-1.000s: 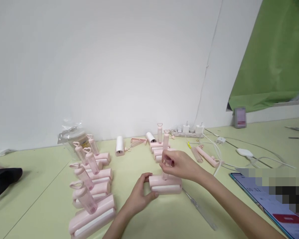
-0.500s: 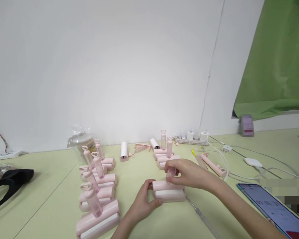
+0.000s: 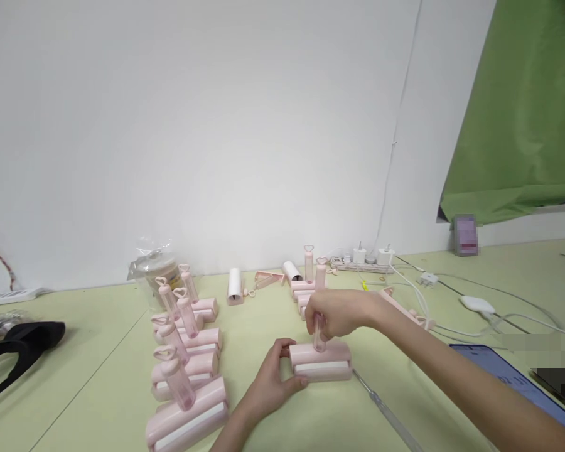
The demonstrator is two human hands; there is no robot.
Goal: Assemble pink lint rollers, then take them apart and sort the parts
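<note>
A pink lint roller lies on the table in front of me, its white sheet facing me. My left hand grips its left end, thumb at the front and fingers behind. A short clear pink handle stands upright from its top. My right hand is closed around the upper part of that handle and hides its tip. A screwdriver with a clear grip lies just right of the roller, its tip near the roller's right end.
Several lint rollers with upright heart-topped handles form a row at left. More rollers and loose parts lie along the wall. A power strip, cables and a phone are at right, a black strap far left.
My right hand has moved up along the handle, uncovering its lower part. My left hand stays on the roller's left end.
</note>
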